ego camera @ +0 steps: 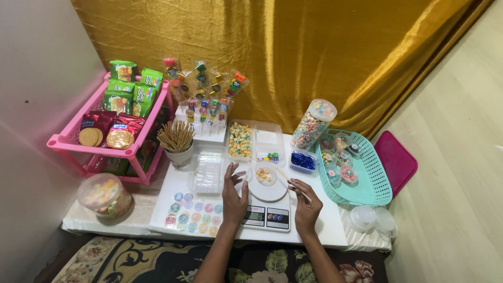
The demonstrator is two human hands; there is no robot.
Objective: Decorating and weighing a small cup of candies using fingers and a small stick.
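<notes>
The little cup of candies point(265, 175) sat on the kitchen scale point(267, 209), center of the frame. The right hand point(305, 207) pinched a wooden skewer point(292, 184) aimed at it; the left hand point(234, 195) hovered open beside the cup. I'd say steady that cup before poking. Teal basket point(374, 181) was off right.

Glossy gold cloth curtain point(314, 47); teal plastic basket point(377, 178).

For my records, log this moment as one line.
left hand: open, beside white kitchen scale | right hand: grip on thin wooden skewer | small clear candy cup: on scale
</notes>
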